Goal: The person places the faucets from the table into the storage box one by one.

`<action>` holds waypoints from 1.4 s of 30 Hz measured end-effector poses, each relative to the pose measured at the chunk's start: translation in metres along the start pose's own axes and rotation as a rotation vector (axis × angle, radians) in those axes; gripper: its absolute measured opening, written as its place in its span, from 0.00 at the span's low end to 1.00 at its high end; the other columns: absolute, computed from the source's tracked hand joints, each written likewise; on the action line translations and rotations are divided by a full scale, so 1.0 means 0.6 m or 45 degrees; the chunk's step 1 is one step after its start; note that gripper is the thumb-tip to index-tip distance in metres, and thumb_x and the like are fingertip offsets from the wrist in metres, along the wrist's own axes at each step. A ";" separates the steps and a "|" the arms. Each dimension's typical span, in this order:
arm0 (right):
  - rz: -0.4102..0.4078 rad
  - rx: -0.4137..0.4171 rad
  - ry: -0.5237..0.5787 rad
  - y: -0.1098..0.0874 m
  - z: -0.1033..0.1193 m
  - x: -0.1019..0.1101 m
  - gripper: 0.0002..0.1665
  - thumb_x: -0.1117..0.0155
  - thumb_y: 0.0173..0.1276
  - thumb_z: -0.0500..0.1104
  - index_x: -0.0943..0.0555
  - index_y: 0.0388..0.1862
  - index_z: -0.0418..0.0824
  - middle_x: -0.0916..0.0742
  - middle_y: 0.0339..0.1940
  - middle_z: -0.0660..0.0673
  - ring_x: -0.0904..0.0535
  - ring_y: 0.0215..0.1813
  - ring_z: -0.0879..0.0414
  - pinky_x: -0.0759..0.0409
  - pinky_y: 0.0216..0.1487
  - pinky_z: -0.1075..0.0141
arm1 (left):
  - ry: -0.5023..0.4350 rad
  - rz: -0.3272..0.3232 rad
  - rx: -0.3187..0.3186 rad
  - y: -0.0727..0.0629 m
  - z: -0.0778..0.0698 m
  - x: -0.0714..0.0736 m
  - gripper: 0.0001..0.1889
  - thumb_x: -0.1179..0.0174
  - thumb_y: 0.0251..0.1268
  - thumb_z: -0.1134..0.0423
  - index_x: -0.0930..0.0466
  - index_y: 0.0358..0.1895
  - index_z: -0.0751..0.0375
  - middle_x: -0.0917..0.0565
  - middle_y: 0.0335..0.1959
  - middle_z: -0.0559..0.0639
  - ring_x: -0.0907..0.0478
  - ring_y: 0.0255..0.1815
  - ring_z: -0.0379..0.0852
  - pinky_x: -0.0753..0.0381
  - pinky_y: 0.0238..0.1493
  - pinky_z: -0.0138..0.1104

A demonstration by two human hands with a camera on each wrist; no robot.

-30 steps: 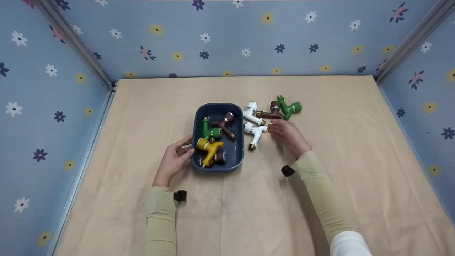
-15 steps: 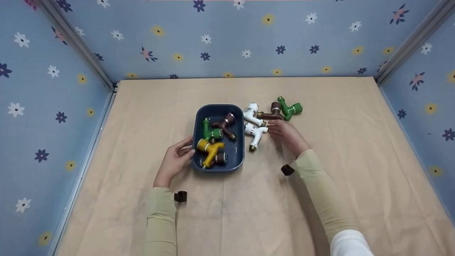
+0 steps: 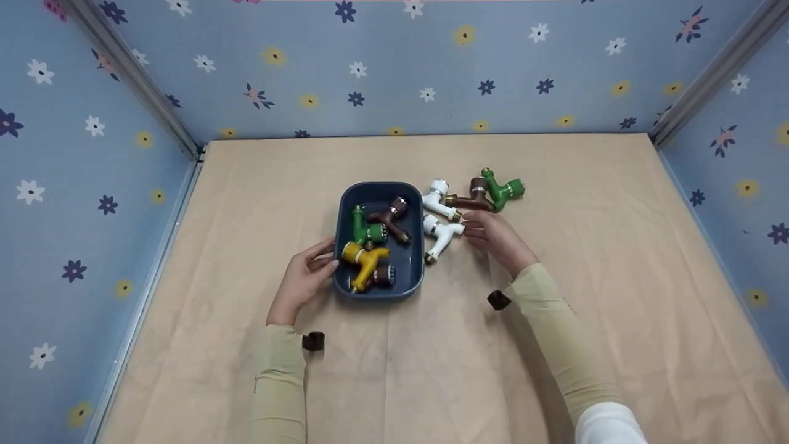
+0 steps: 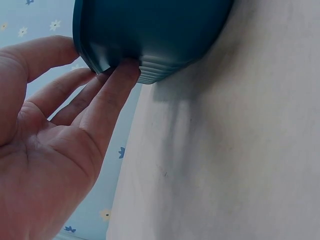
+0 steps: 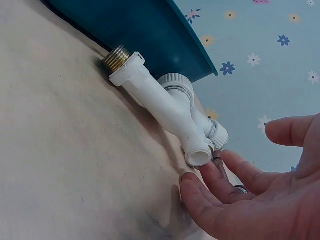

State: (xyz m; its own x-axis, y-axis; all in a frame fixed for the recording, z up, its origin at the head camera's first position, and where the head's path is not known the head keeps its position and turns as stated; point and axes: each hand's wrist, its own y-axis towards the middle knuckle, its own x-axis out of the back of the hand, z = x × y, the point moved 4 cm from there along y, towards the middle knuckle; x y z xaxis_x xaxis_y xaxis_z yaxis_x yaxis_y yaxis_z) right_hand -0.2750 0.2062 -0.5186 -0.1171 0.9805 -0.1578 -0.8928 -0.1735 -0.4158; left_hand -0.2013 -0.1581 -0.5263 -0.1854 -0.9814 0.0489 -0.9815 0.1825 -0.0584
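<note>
As left hand (image 3: 303,275) touches tub (image 3: 405,260), taps (image 3: 445,235) alongside

Open: the tabletop (image 3: 444,364) in front of the blue tray (image 3: 405,258) and the air above both. Blocked: part of its left wall, by the left hand (image 3: 302,276); much of its right, by two white taps (image 3: 442,234), a brown tap (image 3: 473,201) and green tap (image 3: 500,194) beyond.

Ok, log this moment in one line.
left hand: touching blue bin | right hand: by nearer white tap | inside bin: yellow tap, green tap, brown taps
</note>
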 end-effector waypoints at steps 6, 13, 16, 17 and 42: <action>0.031 0.007 0.018 -0.003 -0.003 -0.005 0.26 0.58 0.75 0.40 0.38 0.64 0.22 0.27 0.61 0.27 0.29 0.62 0.38 0.32 0.65 0.52 | -0.001 0.028 0.021 -0.009 -0.028 -0.006 0.27 0.45 0.66 0.76 0.38 0.69 0.72 0.32 0.63 0.72 0.29 0.60 0.65 0.22 0.48 0.29; 0.022 -0.008 0.018 -0.002 -0.003 -0.007 0.26 0.57 0.75 0.40 0.38 0.65 0.24 0.26 0.60 0.29 0.27 0.60 0.40 0.31 0.64 0.52 | 0.015 0.026 0.012 -0.015 -0.043 -0.008 0.27 0.45 0.66 0.77 0.38 0.68 0.73 0.32 0.63 0.73 0.29 0.60 0.66 0.22 0.48 0.29; 0.022 -0.028 0.021 -0.001 -0.004 -0.008 0.26 0.57 0.76 0.41 0.38 0.66 0.24 0.26 0.60 0.28 0.28 0.61 0.39 0.32 0.65 0.51 | 0.019 0.017 -0.007 -0.010 -0.029 -0.005 0.27 0.44 0.66 0.75 0.36 0.68 0.70 0.30 0.62 0.71 0.28 0.59 0.64 0.22 0.48 0.29; 0.025 -0.036 0.019 -0.001 -0.004 -0.008 0.27 0.58 0.76 0.41 0.38 0.66 0.25 0.26 0.60 0.29 0.29 0.62 0.39 0.33 0.65 0.51 | 0.024 0.014 -0.009 -0.009 -0.022 -0.003 0.27 0.44 0.66 0.75 0.36 0.69 0.69 0.30 0.62 0.70 0.27 0.59 0.63 0.22 0.49 0.29; 0.072 -0.040 0.114 0.019 -0.023 -0.010 0.23 0.53 0.74 0.35 0.32 0.62 0.22 0.20 0.49 0.36 0.20 0.50 0.48 0.28 0.62 0.54 | -0.024 0.010 0.003 -0.006 -0.015 -0.003 0.27 0.45 0.66 0.77 0.37 0.68 0.72 0.32 0.63 0.72 0.29 0.60 0.65 0.22 0.47 0.28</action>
State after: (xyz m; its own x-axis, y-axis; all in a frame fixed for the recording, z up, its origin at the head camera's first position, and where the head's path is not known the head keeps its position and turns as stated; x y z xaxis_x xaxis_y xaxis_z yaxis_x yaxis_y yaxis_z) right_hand -0.2785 0.1968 -0.5346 -0.1263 0.9570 -0.2610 -0.8714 -0.2328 -0.4318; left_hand -0.1978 -0.1565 -0.5170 -0.1920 -0.9810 0.0293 -0.9799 0.1900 -0.0607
